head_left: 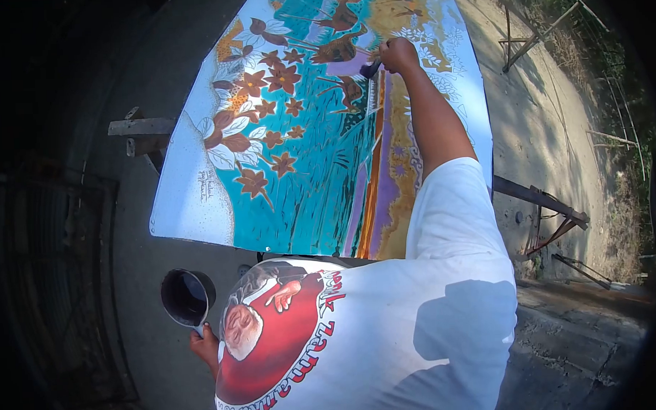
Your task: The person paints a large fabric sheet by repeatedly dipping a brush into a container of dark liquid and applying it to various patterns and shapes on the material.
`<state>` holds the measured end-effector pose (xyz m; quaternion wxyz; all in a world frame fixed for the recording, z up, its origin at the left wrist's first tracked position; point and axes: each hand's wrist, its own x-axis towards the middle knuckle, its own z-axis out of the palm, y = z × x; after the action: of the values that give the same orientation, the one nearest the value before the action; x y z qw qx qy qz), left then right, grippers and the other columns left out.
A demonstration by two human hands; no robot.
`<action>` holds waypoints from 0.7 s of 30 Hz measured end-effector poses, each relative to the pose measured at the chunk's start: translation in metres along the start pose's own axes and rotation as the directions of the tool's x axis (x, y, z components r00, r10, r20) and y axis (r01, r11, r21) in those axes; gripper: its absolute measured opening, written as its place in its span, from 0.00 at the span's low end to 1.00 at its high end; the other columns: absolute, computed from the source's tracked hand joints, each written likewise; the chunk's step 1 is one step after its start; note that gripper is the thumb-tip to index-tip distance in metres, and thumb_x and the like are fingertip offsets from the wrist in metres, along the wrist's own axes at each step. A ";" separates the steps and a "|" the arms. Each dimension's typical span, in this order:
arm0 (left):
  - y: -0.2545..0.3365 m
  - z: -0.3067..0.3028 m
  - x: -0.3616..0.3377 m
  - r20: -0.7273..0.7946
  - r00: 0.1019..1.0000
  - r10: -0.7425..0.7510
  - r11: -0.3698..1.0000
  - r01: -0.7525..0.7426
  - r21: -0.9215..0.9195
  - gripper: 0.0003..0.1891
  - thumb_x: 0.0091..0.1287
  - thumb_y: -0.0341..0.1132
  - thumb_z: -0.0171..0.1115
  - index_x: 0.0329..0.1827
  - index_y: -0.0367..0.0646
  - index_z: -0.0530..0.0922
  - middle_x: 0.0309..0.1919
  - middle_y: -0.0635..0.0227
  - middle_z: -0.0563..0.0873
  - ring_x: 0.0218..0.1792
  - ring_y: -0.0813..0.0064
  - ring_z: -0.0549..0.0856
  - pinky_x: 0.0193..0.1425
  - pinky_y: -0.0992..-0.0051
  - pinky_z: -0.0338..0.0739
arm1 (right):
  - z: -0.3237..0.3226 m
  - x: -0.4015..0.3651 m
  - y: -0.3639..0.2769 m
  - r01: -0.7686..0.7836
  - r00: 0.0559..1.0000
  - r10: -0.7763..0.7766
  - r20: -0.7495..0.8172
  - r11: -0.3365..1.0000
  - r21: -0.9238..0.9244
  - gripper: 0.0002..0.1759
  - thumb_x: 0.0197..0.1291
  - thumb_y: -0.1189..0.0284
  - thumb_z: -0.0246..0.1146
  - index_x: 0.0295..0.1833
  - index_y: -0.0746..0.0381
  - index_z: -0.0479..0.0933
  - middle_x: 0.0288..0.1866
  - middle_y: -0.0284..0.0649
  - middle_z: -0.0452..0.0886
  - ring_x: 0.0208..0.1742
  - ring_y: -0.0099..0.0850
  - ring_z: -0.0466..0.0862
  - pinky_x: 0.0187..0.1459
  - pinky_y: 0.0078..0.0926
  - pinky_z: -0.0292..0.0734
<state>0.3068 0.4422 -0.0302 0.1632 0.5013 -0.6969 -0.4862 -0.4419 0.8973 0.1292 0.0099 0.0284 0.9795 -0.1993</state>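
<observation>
1. the right hand (399,56) is closed around a dark brush (369,70), its head down at the painted cloth (183,192), beside the bird figures; the arm reaches far over, apparently because that patch lies toward the far edge, right of centre.
2. the left hand (205,344) grips the handle of a dark saucepan (189,296), well apart from the right.
3. the pan hangs outside the cloth's near-left corner, likely to keep drips off the surface; its mouth faces up, presumably so its dark contents stay in.
4. a wooden support (141,128) juts from the left edge, seemingly bearing the cloth flat.
</observation>
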 end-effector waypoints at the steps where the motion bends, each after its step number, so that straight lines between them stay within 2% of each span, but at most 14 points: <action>1: 0.005 0.000 -0.004 -0.001 1.000 -0.017 1.000 0.017 -0.016 0.07 0.69 0.28 0.67 0.34 0.36 0.79 0.27 0.76 0.81 0.28 0.87 0.71 0.29 0.77 0.65 | -0.009 -0.002 -0.004 0.025 1.000 -0.025 0.000 0.998 -0.052 0.19 0.68 0.60 0.59 0.37 0.62 0.88 0.26 0.42 0.89 0.30 0.37 0.90 0.44 0.40 0.85; 2: 0.009 0.000 -0.007 0.001 0.999 -0.034 0.999 0.035 -0.031 0.07 0.70 0.27 0.67 0.34 0.36 0.79 0.27 0.77 0.80 0.27 0.87 0.70 0.28 0.77 0.64 | -0.010 0.003 -0.001 0.024 1.000 -0.024 0.004 0.998 -0.053 0.19 0.68 0.60 0.59 0.37 0.62 0.88 0.26 0.42 0.89 0.30 0.37 0.90 0.44 0.40 0.85; 4: 0.013 0.001 -0.009 -0.006 1.000 -0.027 1.000 0.027 -0.007 0.07 0.70 0.27 0.67 0.33 0.36 0.78 0.27 0.77 0.79 0.27 0.87 0.70 0.28 0.77 0.62 | -0.019 0.010 -0.005 0.206 0.960 -0.238 -0.150 0.957 -0.202 0.19 0.68 0.60 0.59 0.36 0.63 0.88 0.27 0.43 0.89 0.27 0.36 0.89 0.42 0.38 0.86; 6: 0.019 0.004 -0.012 -0.014 1.000 -0.018 1.000 0.018 0.013 0.07 0.70 0.27 0.67 0.33 0.37 0.78 0.26 0.78 0.78 0.26 0.88 0.69 0.27 0.78 0.61 | -0.018 0.006 -0.003 0.257 0.940 -0.292 -0.178 0.947 -0.195 0.20 0.68 0.59 0.60 0.37 0.63 0.88 0.29 0.45 0.89 0.26 0.37 0.89 0.42 0.38 0.86; 8: 0.027 0.004 -0.014 -0.022 0.999 -0.027 0.999 0.027 0.027 0.08 0.70 0.27 0.67 0.33 0.38 0.78 0.25 0.79 0.77 0.26 0.88 0.68 0.27 0.78 0.60 | -0.014 0.000 -0.002 0.256 0.967 -0.256 0.000 0.967 -0.003 0.21 0.73 0.60 0.58 0.35 0.66 0.85 0.21 0.44 0.85 0.21 0.36 0.87 0.30 0.35 0.83; 9: 0.031 0.003 -0.015 -0.025 0.999 -0.026 0.999 0.027 0.026 0.08 0.70 0.27 0.67 0.33 0.38 0.78 0.25 0.79 0.77 0.26 0.88 0.68 0.27 0.78 0.60 | -0.014 0.004 0.001 0.259 0.966 -0.259 0.000 0.966 -0.001 0.21 0.73 0.60 0.58 0.35 0.66 0.85 0.21 0.44 0.85 0.21 0.36 0.87 0.30 0.35 0.83; 11: 0.035 0.003 -0.016 -0.027 0.999 -0.041 0.996 0.042 0.076 0.08 0.70 0.27 0.67 0.32 0.38 0.78 0.24 0.79 0.77 0.25 0.89 0.68 0.26 0.77 0.59 | -0.018 0.013 0.007 0.100 0.983 -0.095 0.155 0.995 -0.028 0.20 0.69 0.57 0.61 0.41 0.63 0.88 0.29 0.46 0.89 0.29 0.40 0.90 0.45 0.41 0.86; 12: 0.033 0.003 -0.016 -0.029 0.999 -0.042 0.996 0.045 0.076 0.08 0.70 0.27 0.67 0.32 0.38 0.78 0.24 0.79 0.77 0.25 0.89 0.68 0.26 0.77 0.59 | -0.024 0.012 0.001 0.103 0.983 -0.097 0.157 0.994 -0.028 0.20 0.69 0.57 0.61 0.41 0.63 0.88 0.29 0.46 0.89 0.29 0.40 0.90 0.45 0.41 0.86; 14: 0.029 0.002 -0.016 -0.033 0.998 -0.051 0.998 0.052 0.022 0.09 0.70 0.26 0.67 0.31 0.38 0.78 0.24 0.79 0.77 0.25 0.89 0.67 0.26 0.77 0.58 | -0.047 -0.002 -0.018 0.146 0.989 -0.142 0.037 0.964 -0.220 0.19 0.72 0.59 0.62 0.44 0.63 0.88 0.28 0.44 0.89 0.27 0.36 0.89 0.42 0.38 0.86; 15: 0.030 0.004 -0.017 -0.031 0.998 -0.051 0.998 0.052 0.023 0.09 0.70 0.26 0.67 0.31 0.38 0.78 0.24 0.79 0.77 0.25 0.89 0.67 0.26 0.77 0.58 | -0.033 0.015 -0.002 0.247 0.957 -0.273 -0.100 0.945 -0.216 0.19 0.72 0.59 0.61 0.44 0.64 0.88 0.29 0.45 0.89 0.26 0.35 0.89 0.42 0.37 0.86; 16: 0.033 0.007 -0.017 -0.040 0.998 -0.040 0.999 0.041 0.007 0.09 0.70 0.27 0.67 0.31 0.37 0.79 0.24 0.79 0.78 0.25 0.89 0.68 0.26 0.77 0.59 | -0.030 0.012 0.000 0.247 0.957 -0.273 -0.100 0.945 -0.217 0.19 0.72 0.59 0.61 0.44 0.64 0.88 0.29 0.45 0.89 0.26 0.35 0.89 0.42 0.37 0.86; 18: 0.034 0.007 -0.016 -0.053 0.998 -0.028 1.000 0.028 -0.008 0.08 0.70 0.27 0.67 0.31 0.37 0.79 0.24 0.78 0.78 0.25 0.89 0.69 0.26 0.77 0.60 | -0.024 0.005 0.001 0.199 0.980 -0.197 -0.031 0.977 0.073 0.21 0.68 0.58 0.60 0.42 0.64 0.88 0.33 0.50 0.90 0.34 0.44 0.91 0.47 0.44 0.85; 19: 0.030 0.006 -0.014 -0.035 0.999 -0.021 1.000 0.020 -0.012 0.08 0.70 0.27 0.67 0.32 0.36 0.79 0.25 0.77 0.79 0.26 0.88 0.69 0.27 0.77 0.61 | -0.024 0.006 0.003 0.201 0.980 -0.199 -0.031 0.977 0.075 0.21 0.68 0.58 0.60 0.42 0.64 0.88 0.33 0.50 0.90 0.34 0.44 0.91 0.47 0.44 0.85; 21: 0.020 0.003 -0.010 -0.021 1.000 -0.012 1.000 0.012 -0.015 0.07 0.70 0.27 0.67 0.33 0.36 0.80 0.25 0.77 0.80 0.26 0.88 0.70 0.27 0.77 0.63 | -0.026 0.009 0.005 0.033 0.991 -0.027 0.130 0.999 -0.038 0.20 0.68 0.58 0.60 0.42 0.64 0.88 0.34 0.51 0.90 0.36 0.46 0.91 0.47 0.45 0.85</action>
<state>0.2986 0.4526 -0.0121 0.1713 0.5092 -0.6886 -0.4871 -0.4506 0.9122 0.1510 0.0712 0.0004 0.9809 -0.1810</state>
